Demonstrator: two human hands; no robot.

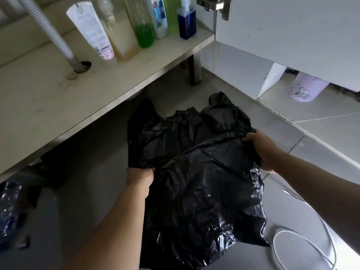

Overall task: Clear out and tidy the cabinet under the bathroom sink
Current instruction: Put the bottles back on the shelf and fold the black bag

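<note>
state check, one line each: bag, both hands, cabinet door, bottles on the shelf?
black plastic bag: crumpled, held up by two edges
left hand: grips bag's left edge
right hand: grips bag's right edge
cabinet door: open
white tube: upright on cap
green liquid bottle: upright, under half full
blue liquid bottle: upright

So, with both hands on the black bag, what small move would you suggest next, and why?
Probably pull the hands apart to open the black bag: the left hand and right hand grip opposite edges, it looks flat, and bottles stand on the cabinet shelf.

Grey tiled floor [224, 88], dim light
</note>
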